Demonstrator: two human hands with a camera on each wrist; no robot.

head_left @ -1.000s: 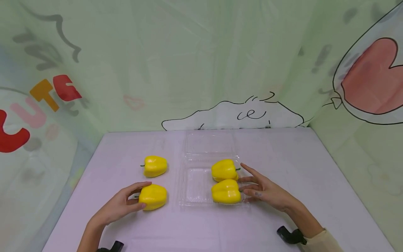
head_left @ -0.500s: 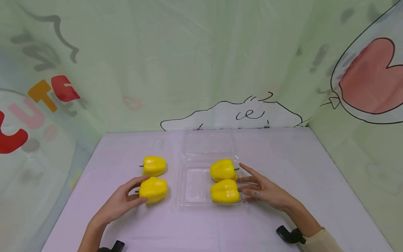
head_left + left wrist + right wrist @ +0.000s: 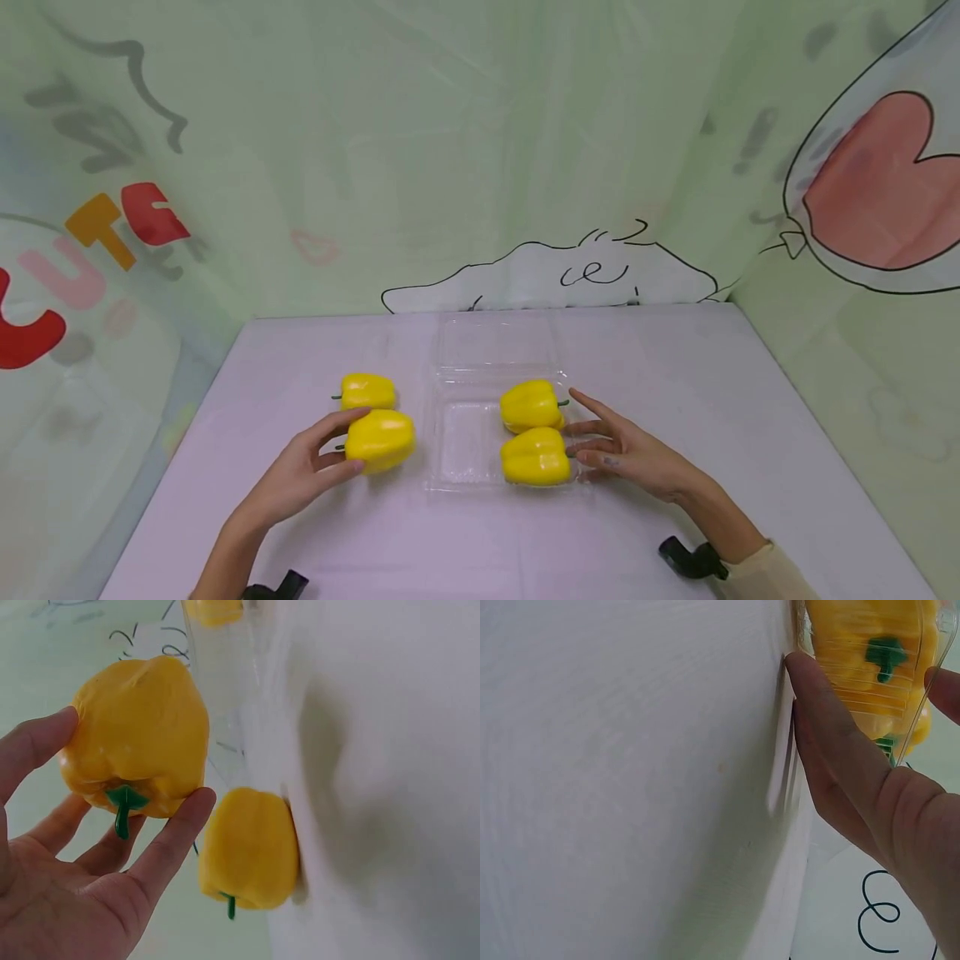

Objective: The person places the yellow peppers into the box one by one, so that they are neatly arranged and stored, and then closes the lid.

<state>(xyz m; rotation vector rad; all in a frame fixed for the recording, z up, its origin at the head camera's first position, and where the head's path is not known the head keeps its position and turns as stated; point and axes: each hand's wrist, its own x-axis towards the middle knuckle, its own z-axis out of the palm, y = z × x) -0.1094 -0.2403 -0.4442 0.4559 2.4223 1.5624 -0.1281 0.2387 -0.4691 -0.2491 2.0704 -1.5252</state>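
My left hand (image 3: 303,467) grips a yellow bell pepper (image 3: 381,442) between thumb and fingers. Its green stem points back into the palm, and the left wrist view shows this pepper (image 3: 139,735) raised off the table. Behind it lies another yellow bell pepper (image 3: 367,390), partly covered in the head view. A clear plastic clamshell box (image 3: 465,446) stands open, its lid (image 3: 497,342) folded back. Two yellow bell peppers, a rear one (image 3: 531,405) and a front one (image 3: 536,457), sit in its right half. My right hand (image 3: 630,454) rests at the box's right wall, fingers extended.
The white-covered table (image 3: 480,550) ends at a pale green printed curtain (image 3: 450,150) behind and on both sides. Black wrist mounts, the left one (image 3: 277,586) and the right one (image 3: 692,560), sit low along the forearms.
My left hand has lifted its bell pepper and carried it up, back and slightly right, now overlapping the pepper behind. The right hand, the box and its two peppers hold their places.
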